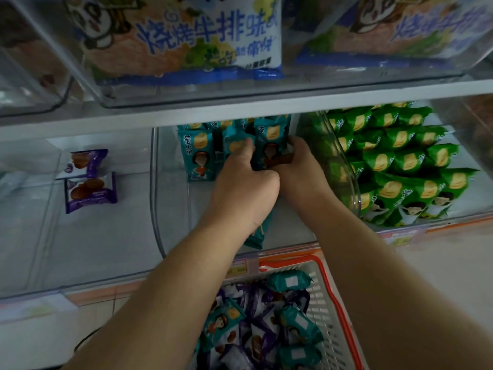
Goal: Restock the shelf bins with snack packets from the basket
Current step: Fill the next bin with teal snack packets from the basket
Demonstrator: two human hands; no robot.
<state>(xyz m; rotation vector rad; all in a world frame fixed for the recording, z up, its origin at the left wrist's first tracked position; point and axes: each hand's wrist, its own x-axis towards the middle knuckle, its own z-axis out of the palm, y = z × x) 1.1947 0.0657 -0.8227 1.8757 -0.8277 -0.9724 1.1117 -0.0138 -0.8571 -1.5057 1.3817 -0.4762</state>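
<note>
Teal snack packets (262, 145) with a yellow crisp and a cartoon figure printed on them are what I'm working now, standing upright in a row at the back of the clear plastic middle shelf bin (170, 209). My left hand (244, 188) is in there with its grip curled round the packets from the near side, another teal packet poking out below the palm. My right hand (301, 166) comes in from the right, fingers wrapped on the end packet and pinching a small brown wrapper (280, 160) against it; what that brown piece is, I can't tell.

I judge this as the placing step: squaring the teal row upright against the back wall. Most of this bin's floor shows bare in front of the row.

To the right, the neighbouring clear bin (346, 182) is packed with green packets (400, 161). To the left, another clear bin (53, 236) has only two purple packets (89, 177) lying flat.

Below, the white plastic basket with the orange rim (333, 289) carries more teal packets mixed with purple ones. Next move, as I see it: let go without toppling the row, reach down for more teal, and leave purple for the left bin.
</note>
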